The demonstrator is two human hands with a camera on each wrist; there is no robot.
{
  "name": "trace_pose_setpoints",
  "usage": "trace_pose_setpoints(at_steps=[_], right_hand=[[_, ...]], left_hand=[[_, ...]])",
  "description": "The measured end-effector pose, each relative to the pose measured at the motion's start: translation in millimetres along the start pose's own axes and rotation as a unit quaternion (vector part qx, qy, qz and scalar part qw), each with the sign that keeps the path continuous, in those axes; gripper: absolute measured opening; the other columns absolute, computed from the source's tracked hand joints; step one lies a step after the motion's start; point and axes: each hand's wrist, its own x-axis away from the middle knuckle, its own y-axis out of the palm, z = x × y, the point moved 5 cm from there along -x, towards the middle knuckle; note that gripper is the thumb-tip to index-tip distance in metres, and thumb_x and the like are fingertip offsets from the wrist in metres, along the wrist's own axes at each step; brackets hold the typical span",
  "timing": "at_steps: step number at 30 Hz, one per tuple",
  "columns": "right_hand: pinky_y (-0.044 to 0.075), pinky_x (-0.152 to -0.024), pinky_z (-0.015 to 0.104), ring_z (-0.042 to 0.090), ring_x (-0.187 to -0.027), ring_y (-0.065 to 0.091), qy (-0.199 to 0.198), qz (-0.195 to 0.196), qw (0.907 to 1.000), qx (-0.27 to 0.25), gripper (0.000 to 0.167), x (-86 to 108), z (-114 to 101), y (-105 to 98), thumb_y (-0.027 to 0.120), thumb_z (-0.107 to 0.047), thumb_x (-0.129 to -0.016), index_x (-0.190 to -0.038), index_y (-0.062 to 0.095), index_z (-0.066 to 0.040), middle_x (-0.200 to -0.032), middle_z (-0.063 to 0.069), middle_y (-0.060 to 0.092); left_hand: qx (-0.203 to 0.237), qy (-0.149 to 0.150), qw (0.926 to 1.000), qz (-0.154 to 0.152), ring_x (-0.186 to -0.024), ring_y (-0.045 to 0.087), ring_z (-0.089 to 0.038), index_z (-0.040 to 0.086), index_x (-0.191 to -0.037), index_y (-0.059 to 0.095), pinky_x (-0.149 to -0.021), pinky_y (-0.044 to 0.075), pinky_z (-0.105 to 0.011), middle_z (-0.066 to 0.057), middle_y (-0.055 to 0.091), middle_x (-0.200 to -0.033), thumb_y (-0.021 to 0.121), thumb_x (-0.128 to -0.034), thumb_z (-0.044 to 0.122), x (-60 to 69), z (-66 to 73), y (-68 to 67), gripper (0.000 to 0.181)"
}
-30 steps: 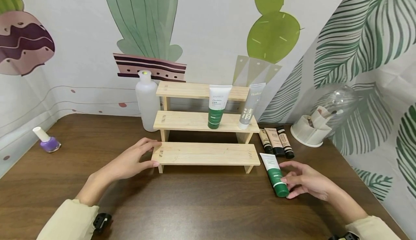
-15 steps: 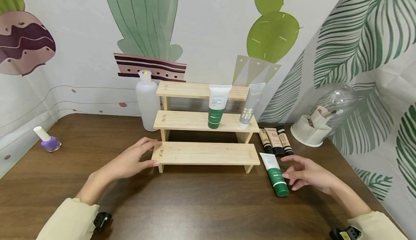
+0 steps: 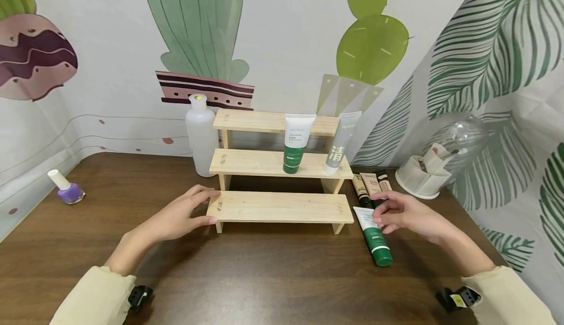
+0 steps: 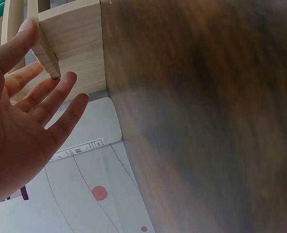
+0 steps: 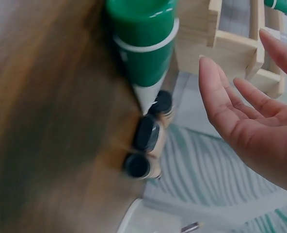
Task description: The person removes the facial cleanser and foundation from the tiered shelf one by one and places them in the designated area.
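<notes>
- A three-tier wooden shelf [image 3: 284,206] stands on the bench [image 3: 273,281]; your left hand [image 3: 176,215], fingers relaxed, touches its left end.
- Your right hand [image 3: 407,215], thumb and fingers apart, hovers over the white end of the lying green-capped tube [image 3: 376,242].
- Upright on the middle tier, the white-and-green tube [image 3: 294,144] reads "HANKEY".

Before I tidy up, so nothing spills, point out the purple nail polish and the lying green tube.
Purple nail polish [image 3: 71,194]: head view, on its purple body.
Lying green tube [image 3: 376,241]: head view, on its green part.
</notes>
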Motion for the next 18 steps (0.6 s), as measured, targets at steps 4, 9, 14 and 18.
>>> trace_pose_setpoints(at_steps=[4,9,14,18], right_hand=[[0.053,-0.069,0.040,0.021,-0.082,0.061,-0.018,0.004,0.9997,0.017,0.055,-8.4,-12,5,0.064,-0.007,-0.084,-0.127,0.035,0.012,-0.098,0.022,0.056],[0.052,-0.073,0.035,0.018,-0.087,0.061,-0.057,0.002,0.9974,0.044,0.051,-17.7,-27,14,0.064,-0.006,-0.084,-0.127,0.039,0.009,-0.103,0.025,0.056],[0.050,-0.076,0.030,0.022,-0.091,0.062,-0.084,0.014,0.9941,0.068,0.050,-27.5,-42,23,0.066,-0.007,-0.083,-0.125,0.044,0.004,-0.108,0.027,0.056],[0.049,-0.076,0.028,0.024,-0.093,0.060,-0.107,0.034,0.9898,0.088,0.049,-33.9,-56,29,0.069,-0.010,-0.081,-0.124,0.048,0.000,-0.108,0.022,0.058]], left_hand=[[0.000,0.000,1.0000,0.000,-0.105,0.052,-0.030,0.001,-0.127,0.049,-0.088,0.041,-0.047,-0.011,0.048,-0.118,0.070,-0.0807,0.018,-0.1,-0.3,0.0,0.054],[-0.002,-0.002,1.0000,0.000,-0.105,0.052,-0.029,0.001,-0.127,0.049,-0.088,0.041,-0.047,-0.011,0.048,-0.117,0.070,-0.0805,0.017,-0.1,0.0,-0.2,0.053],[-0.001,-0.005,1.0000,0.000,-0.104,0.052,-0.028,0.001,-0.127,0.049,-0.088,0.041,-0.046,-0.011,0.048,-0.117,0.070,-0.0805,0.017,-0.1,0.6,-0.4,0.054],[0.000,-0.008,1.0000,-0.002,-0.104,0.052,-0.028,0.001,-0.127,0.049,-0.088,0.041,-0.046,-0.011,0.048,-0.118,0.070,-0.0805,0.017,-0.5,0.9,-0.6,0.054]])
